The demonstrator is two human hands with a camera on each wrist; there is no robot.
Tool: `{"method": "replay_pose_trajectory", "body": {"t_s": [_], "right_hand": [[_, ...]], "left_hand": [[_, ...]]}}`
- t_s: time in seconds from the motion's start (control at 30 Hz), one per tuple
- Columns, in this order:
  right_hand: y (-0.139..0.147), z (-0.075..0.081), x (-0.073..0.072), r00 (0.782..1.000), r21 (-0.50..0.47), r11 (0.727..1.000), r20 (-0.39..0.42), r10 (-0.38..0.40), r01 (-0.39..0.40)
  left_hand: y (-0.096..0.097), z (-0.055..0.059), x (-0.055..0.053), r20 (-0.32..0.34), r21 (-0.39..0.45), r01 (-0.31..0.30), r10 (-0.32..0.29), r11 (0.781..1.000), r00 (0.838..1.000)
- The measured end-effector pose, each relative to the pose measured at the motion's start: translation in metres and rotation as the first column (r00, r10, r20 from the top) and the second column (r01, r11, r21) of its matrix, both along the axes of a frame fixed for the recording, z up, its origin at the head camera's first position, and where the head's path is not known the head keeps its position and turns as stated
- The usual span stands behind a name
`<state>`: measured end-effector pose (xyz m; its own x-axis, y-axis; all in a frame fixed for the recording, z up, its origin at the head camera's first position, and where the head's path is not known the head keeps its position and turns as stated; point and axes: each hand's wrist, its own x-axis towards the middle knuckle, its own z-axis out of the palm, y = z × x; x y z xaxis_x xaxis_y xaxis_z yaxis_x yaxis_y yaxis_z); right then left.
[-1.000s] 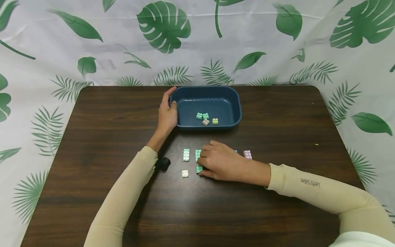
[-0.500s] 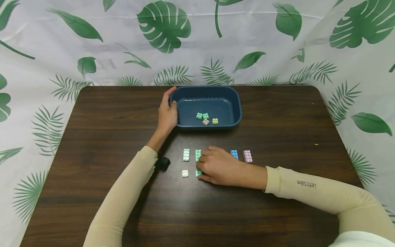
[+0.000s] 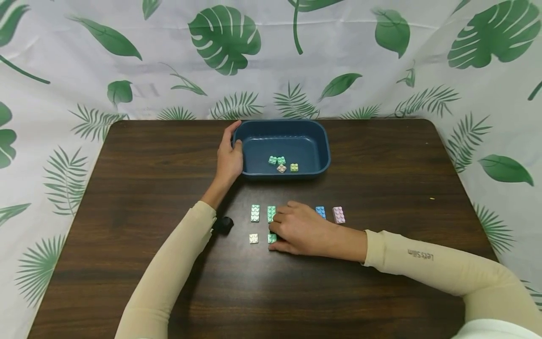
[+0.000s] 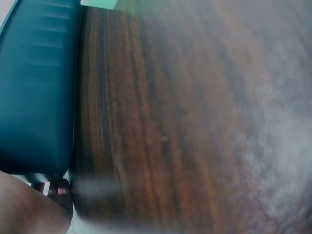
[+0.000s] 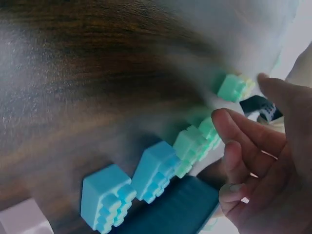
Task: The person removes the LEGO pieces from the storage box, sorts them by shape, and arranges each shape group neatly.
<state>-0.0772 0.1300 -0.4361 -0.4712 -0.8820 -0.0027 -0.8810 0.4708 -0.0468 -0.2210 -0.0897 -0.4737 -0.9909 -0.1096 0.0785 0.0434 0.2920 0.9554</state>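
Note:
My left hand [image 3: 230, 157] grips the left end of a dark blue bin [image 3: 281, 175], thumb over the rim. In the head view, my right hand [image 3: 301, 228] is over the row of bricks, its thumb and index finger around a small green brick [image 3: 272, 238]. Those fingertips stand apart from this brick [image 5: 230, 88] in the right wrist view. Left of it lies a small cream brick [image 3: 253, 238]. Behind them are a pale mint brick [image 3: 255, 213] and a longer green brick [image 3: 271, 213]. A blue brick [image 3: 320, 212] and a pink brick [image 3: 339, 214] lie farther right.
Inside the bin lie two mint bricks [image 3: 277, 160], a peach brick [image 3: 281, 168] and a yellow brick [image 3: 294, 167]. Another blue brick [image 5: 155, 170], covered by the hand in the head view, shows in the right wrist view. The brown table [image 3: 381, 160] meets a leaf-print cloth [image 3: 161, 56].
My right hand has drawn slightly toward me, uncovering the blue brick. The small green brick has shifted a little the same way, and the thumb has come off it. The left hand stays put.

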Motion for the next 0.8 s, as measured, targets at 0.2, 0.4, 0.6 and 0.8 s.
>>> {"method": "replay_pose_trajectory", "body": {"t_s": [0.2, 0.4, 0.6, 0.8], "right_hand": [[0.009, 0.013, 0.0, 0.996, -0.09, 0.992, -0.021, -0.087, 0.084], [0.018, 0.024, -0.006, 0.991, -0.184, 0.974, -0.006, -0.137, 0.133], [0.025, 0.033, -0.023, 0.976, -0.204, 0.959, -0.052, -0.212, 0.198], [0.035, 0.04, -0.04, 0.942, -0.205, 0.929, -0.075, -0.328, 0.308]], "left_hand": [[0.0, -0.001, 0.0, 0.006, -0.016, 0.001, -0.001, 1.0, 1.0], [-0.001, -0.001, 0.0, -0.002, -0.018, -0.003, 0.003, 1.0, 1.0], [-0.002, -0.001, -0.002, -0.013, -0.015, 0.002, -0.002, 1.0, 1.0], [-0.001, -0.002, 0.001, 0.004, -0.022, 0.005, -0.005, 1.0, 1.0]]}}
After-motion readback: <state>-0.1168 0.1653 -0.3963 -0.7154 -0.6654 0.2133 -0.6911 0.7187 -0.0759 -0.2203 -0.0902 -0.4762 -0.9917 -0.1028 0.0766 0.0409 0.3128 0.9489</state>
